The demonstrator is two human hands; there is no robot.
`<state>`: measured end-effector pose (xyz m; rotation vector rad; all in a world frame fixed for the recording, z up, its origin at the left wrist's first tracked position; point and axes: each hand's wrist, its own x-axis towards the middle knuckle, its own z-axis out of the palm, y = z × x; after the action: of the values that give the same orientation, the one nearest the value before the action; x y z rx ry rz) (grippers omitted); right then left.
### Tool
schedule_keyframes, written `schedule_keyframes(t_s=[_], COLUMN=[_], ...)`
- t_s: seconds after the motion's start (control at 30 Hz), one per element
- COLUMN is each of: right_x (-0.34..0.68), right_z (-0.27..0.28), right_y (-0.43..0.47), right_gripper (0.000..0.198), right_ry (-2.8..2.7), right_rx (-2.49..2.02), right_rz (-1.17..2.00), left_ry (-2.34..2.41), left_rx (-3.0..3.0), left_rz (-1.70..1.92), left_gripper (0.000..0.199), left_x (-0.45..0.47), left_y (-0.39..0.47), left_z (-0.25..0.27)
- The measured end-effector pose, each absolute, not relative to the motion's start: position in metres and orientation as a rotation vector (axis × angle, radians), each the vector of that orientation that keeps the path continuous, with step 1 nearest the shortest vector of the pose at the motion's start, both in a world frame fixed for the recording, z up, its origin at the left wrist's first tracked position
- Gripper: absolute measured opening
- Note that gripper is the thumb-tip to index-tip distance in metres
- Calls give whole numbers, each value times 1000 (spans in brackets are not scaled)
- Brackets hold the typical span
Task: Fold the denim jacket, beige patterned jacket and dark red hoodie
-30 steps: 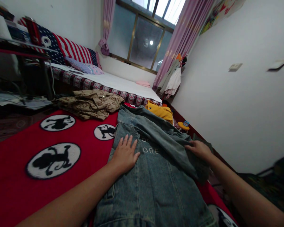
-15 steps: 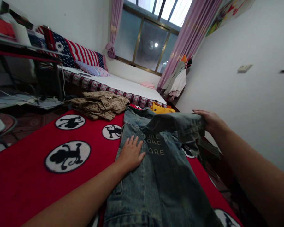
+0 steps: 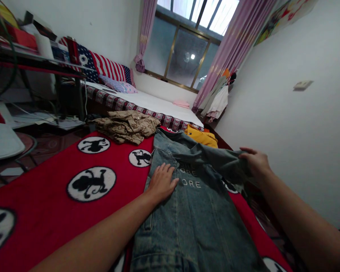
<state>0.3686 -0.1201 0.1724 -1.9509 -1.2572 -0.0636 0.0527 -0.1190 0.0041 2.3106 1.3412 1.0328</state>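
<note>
A denim jacket lies spread on a red blanket, its collar toward twelve o'clock and its body running down to six. Taking the jacket's middle as the clock's centre, the person's left hand rests at about ten, flat on the cloth, palm down, fingers slightly apart, gripping nothing. At two, the right hand pinches the sleeve near its outer end between thumb and fingers, holding it up off the blanket; the exact grip on the far side is hidden.

The denim looks fairly heavy for clothing, soft enough to crease yet stiff at the seams, and is probably neither slippery nor fragile. The sleeve sags between shoulder and fingers, so a hold close to the cuff should steer it best, while a flat palm near the shoulder keeps the body from dragging. The collar and the thick lower seam would also make firm holds. A brown shirt lies crumpled toward half past ten.
</note>
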Motion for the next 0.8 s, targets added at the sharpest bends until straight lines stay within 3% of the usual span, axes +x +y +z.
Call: schedule_keyframes(t_s=[0.13, 0.27, 0.37, 0.53, 0.63, 0.73, 0.8], right_x=[260, 164, 143, 162, 176, 186, 192], right_z=[212, 189, 158, 146, 142, 128, 118], right_y=[-140, -206, -243, -241, -228, -218, -214], right_gripper=[40, 47, 33, 34, 21, 20, 33], right_ry=[-1980, -2966, -3198, -2930, -2513, -2142, -2057], right_rx=[-1509, -934, -850, -1047, -1189, -1325, -1350], right_rz=[-372, -20, 319, 721, 926, 697, 361], left_ry=[1206, 1120, 1090, 1046, 1047, 1045, 1050], left_rx=[1630, 1125, 1097, 1143, 1142, 1130, 1139], left_rz=[1510, 1656, 1660, 1660, 1619, 1573, 1565], left_gripper=[45, 45, 41, 35, 42, 49, 49], left_x=[43, 29, 26, 30, 32, 33, 33], left_y=[-102, -78, -67, -67, -68, -69, -68], left_z=[5, -5, -13, -12, -10, -9, -9])
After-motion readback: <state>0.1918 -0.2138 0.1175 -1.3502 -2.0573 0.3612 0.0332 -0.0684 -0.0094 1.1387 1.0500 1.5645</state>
